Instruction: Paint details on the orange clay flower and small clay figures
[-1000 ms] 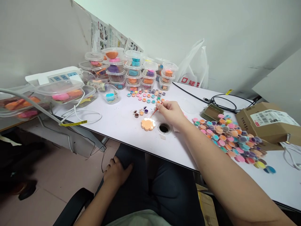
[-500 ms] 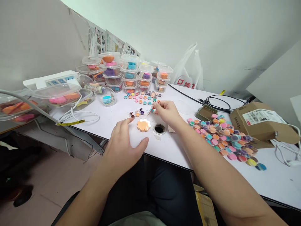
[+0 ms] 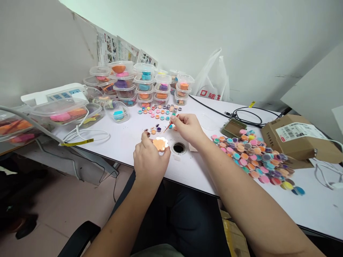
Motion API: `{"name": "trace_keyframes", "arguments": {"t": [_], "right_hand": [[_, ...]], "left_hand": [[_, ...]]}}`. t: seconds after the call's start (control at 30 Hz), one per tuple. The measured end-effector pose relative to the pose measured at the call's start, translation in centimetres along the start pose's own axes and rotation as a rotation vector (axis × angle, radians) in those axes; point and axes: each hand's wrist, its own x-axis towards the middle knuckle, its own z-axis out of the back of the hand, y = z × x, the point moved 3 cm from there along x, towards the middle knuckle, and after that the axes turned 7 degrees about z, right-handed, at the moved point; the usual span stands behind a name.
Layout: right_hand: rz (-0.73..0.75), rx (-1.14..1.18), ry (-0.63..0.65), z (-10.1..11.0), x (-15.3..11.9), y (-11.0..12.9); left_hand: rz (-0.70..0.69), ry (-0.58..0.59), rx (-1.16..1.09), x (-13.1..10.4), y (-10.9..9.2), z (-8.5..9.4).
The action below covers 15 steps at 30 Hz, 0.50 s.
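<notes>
My left hand (image 3: 151,159) grips the edges of an orange scalloped piece (image 3: 159,144) between thumb and fingers; its surface is glossy, with a bright reflection at the right. In my right hand (image 3: 187,127) a thin red brush (image 3: 170,123) is pinched, its tip pointing down and left, a little above and beyond the piece. Just behind the piece are a few small paint pots (image 3: 153,131), one dark purple. Farther back, rows of small coloured pots (image 3: 160,111) lie on the white table.
Stacked clear tubs (image 3: 144,87) stand at the back. A dark round hole (image 3: 178,147) is right of the piece. Many paint pots (image 3: 252,153), a green box (image 3: 233,127) and a cardboard box (image 3: 294,137) lie to the right. Cables and a power strip (image 3: 57,93) are left.
My left hand has moved right and closed on the orange piece. My right hand and the brush have shifted slightly left. The view has shifted a little.
</notes>
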Motion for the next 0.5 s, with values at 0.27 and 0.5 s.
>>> {"name": "trace_keyframes", "arguments": {"t": [0.27, 0.5], "right_hand": [[0.136, 0.146, 0.015, -0.1, -0.7, 1.5], [0.252, 0.014, 0.089, -1.5, -1.4, 2.3]], "left_hand": [[-0.131, -0.126, -0.349, 1.4, 1.1, 1.3], [-0.164, -0.177, -0.348, 1.5, 1.8, 1.0]]}}
